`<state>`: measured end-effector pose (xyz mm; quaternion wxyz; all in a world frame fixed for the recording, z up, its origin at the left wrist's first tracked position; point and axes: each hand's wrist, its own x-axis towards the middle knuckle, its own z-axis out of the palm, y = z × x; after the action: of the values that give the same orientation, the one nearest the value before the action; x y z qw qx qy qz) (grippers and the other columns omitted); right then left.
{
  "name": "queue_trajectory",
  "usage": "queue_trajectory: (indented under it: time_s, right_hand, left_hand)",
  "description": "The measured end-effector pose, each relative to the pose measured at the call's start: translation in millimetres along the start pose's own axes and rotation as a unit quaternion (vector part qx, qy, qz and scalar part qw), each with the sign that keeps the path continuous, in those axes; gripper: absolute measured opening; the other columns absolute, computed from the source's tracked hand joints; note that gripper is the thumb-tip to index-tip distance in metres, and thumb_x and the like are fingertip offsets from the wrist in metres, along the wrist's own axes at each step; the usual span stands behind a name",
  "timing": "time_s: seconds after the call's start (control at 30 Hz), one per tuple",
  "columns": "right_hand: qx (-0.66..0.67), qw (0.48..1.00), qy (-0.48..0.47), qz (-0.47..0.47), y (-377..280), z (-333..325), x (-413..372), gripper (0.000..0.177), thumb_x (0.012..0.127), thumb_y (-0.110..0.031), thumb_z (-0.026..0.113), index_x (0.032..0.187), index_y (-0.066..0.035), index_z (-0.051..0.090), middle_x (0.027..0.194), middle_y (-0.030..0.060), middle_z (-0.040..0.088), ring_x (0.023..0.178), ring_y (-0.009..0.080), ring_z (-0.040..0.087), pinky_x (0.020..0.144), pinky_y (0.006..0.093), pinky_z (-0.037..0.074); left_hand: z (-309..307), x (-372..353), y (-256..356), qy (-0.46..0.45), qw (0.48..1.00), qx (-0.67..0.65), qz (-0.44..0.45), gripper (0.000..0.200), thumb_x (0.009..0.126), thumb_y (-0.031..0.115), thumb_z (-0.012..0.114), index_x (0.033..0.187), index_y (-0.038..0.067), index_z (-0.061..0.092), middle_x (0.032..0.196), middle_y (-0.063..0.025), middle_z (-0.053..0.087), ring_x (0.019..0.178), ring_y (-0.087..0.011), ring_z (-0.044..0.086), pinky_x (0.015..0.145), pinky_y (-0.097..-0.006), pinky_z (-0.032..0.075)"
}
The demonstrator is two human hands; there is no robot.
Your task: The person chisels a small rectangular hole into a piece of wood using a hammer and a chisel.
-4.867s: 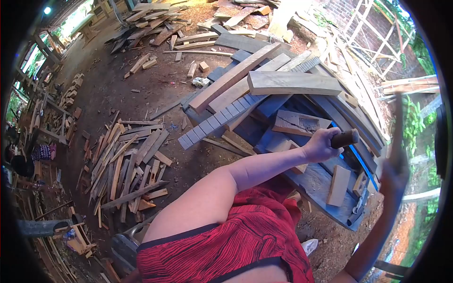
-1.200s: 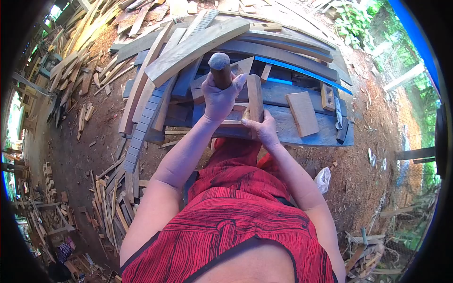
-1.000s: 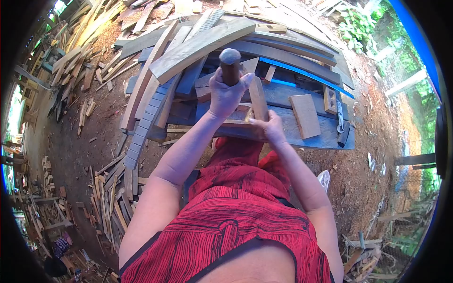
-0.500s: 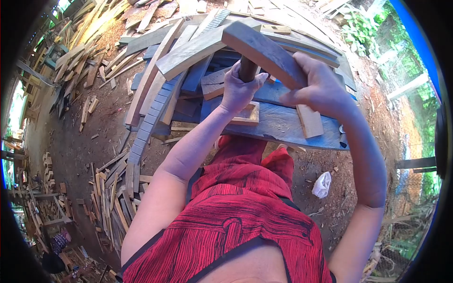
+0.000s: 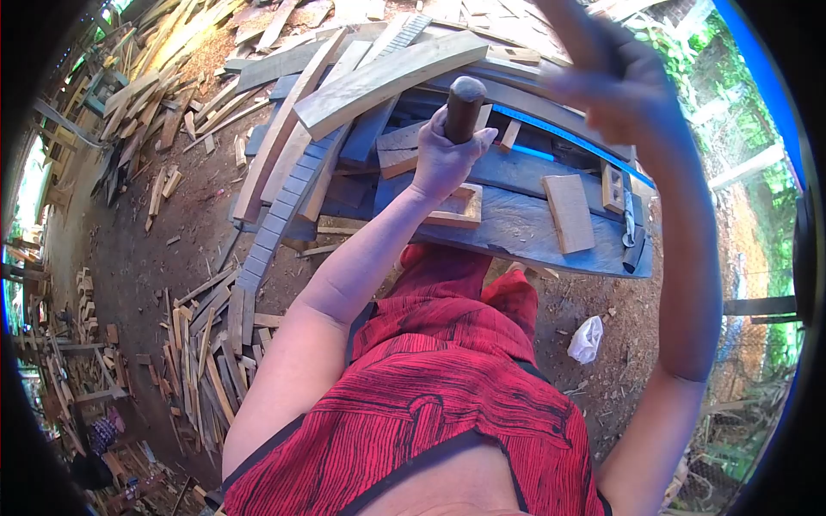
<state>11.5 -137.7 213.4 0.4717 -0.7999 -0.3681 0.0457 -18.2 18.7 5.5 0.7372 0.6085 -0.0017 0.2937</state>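
Note:
My left hand (image 5: 447,159) is closed around the upright dark handle of a chisel (image 5: 465,112), whose top end is pale and worn. Its blade is hidden below the hand. Raised at the upper right, my right hand (image 5: 628,99) is blurred by motion and grips a dark wooden block (image 5: 581,34), which runs out of the frame at the top. The block is well apart from the chisel. Under my left hand, a wood piece (image 5: 398,150) lies on the bench. A thick pale beam (image 5: 387,84) lies across timbers beyond the hand.
On the dark workbench (image 5: 516,219) are a hollowed wooden piece (image 5: 460,206), a flat board (image 5: 568,213), a small slotted block (image 5: 613,187) and a metal tool (image 5: 629,219). Long timbers (image 5: 275,138) and scrap cover the left side. A white plastic bag (image 5: 586,340) lies on the ground.
My right hand has lifted the wooden block up and to the right, away from the chisel. The chisel's top now shows. My left hand stays almost in place.

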Motion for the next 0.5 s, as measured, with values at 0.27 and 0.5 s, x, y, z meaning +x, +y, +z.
queue_trajectory:
  time_s: [0.27,0.5]
  right_hand:
    - [-0.144,0.977,-0.130,0.085,22,17,-10,0.052,0.066,-0.018,0.080,0.109,0.000,0.058,0.084,0.0055,0.061,0.071,0.0108,0.058,0.066,0.0247,0.045]
    - [-0.071,0.996,0.000,-0.059,6,9,-13,0.042,0.071,-0.017,0.078,0.105,0.002,0.062,0.086,0.0050,0.065,0.076,0.0129,0.060,0.072,0.0285,0.048]
  left_hand:
    - [1,-1,9,-0.013,0.999,0.017,-0.038,0.026,0.079,0.010,0.076,0.098,0.005,0.058,0.079,0.0043,0.055,0.070,-0.0039,0.049,0.065,-0.0224,0.044]
    - [-1,-2,3,-0.016,0.999,0.042,-0.025,0.028,0.079,0.013,0.076,0.099,0.005,0.058,0.080,0.0032,0.055,0.071,-0.0041,0.050,0.066,-0.0224,0.045]
